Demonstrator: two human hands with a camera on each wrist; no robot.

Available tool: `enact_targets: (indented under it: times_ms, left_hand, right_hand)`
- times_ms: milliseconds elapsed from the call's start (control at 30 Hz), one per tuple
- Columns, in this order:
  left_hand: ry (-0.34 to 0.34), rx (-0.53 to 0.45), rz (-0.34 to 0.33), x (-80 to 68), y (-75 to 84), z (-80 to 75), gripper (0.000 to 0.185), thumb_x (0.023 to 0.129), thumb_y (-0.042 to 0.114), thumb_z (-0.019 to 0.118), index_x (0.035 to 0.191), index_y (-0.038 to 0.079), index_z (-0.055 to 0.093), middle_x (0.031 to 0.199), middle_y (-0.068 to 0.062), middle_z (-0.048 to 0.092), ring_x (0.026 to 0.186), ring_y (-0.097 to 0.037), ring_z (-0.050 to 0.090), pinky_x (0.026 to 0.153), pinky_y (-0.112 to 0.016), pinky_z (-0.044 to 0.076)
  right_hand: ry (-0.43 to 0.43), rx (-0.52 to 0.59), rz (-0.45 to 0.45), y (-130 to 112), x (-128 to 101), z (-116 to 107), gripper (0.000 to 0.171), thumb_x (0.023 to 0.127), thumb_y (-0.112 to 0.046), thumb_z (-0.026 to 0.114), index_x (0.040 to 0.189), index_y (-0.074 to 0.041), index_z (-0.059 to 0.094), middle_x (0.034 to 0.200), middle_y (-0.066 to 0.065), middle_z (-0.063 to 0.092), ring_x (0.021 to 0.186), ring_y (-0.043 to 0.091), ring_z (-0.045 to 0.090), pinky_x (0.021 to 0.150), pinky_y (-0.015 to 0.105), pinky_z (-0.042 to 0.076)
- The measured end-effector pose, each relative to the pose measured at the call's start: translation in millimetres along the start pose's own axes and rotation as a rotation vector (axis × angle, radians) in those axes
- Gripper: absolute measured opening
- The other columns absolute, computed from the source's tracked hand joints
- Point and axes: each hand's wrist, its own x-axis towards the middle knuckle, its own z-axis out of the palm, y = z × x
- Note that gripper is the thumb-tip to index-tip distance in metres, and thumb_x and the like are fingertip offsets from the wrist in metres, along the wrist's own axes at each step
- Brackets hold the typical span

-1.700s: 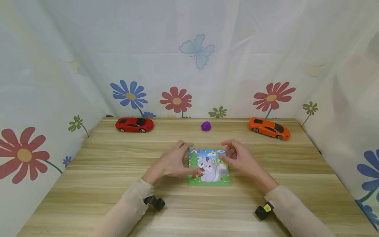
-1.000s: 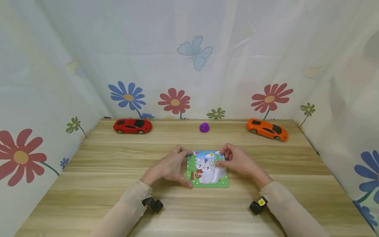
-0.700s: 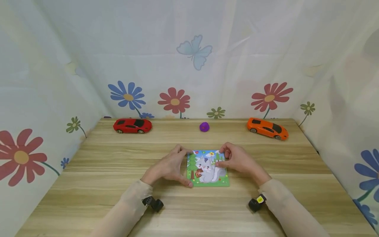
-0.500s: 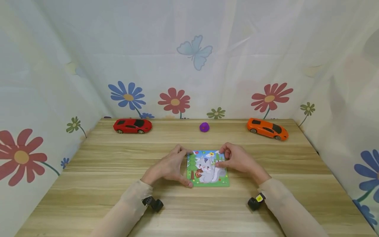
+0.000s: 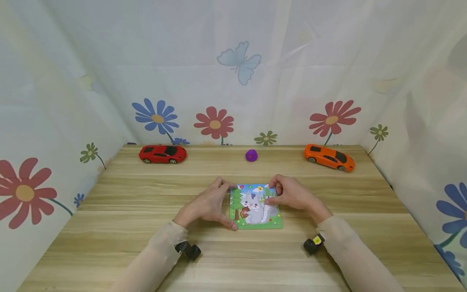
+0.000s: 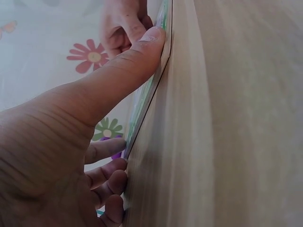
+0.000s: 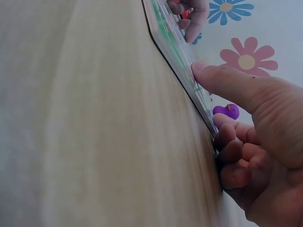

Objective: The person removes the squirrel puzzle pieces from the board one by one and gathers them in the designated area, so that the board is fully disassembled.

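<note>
A square picture puzzle board (image 5: 255, 215) with a grey squirrel holding an acorn lies face up in mid table. My left hand (image 5: 208, 205) spans its left side, thumb at the near corner and fingertips at the far corner. From the right, my right hand (image 5: 297, 196) holds the far right part, its thumb on the picture and its curled fingers at the far corner. The left wrist view shows the left thumb (image 6: 142, 52) along the board's edge. In the right wrist view, the right thumb (image 7: 213, 75) presses on the board's face (image 7: 173, 38).
Along the table's back edge stand a red toy car (image 5: 162, 154) at left, a small purple toy duck (image 5: 251, 155) in the middle and an orange toy car (image 5: 329, 157) at right. A white flowered curtain (image 5: 182, 81) hangs behind and on both sides.
My left thumb has come off the picture to the near left corner, and the fingers have met the far corner. My right hand has closed in on the board's far right corner.
</note>
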Motion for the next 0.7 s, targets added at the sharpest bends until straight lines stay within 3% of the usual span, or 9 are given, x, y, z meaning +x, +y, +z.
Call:
enact_targets:
  times_ms: [700]
  left_hand:
    - [0.009,0.000,-0.004,1.7,-1.1,0.4,0.134,0.057,0.061,0.109,0.165,0.012,0.048,0.149,-0.010,0.046,0.139,-0.030,0.053,0.124,-0.052,0.047]
  right_hand:
    - [-0.042,-0.058,-0.003,-6.0,5.3,-5.8,0.049,0.088,-0.033,0.098,0.118,-0.010,0.067,0.091,0.003,0.059,0.085,0.020,0.054,0.076,0.035,0.046]
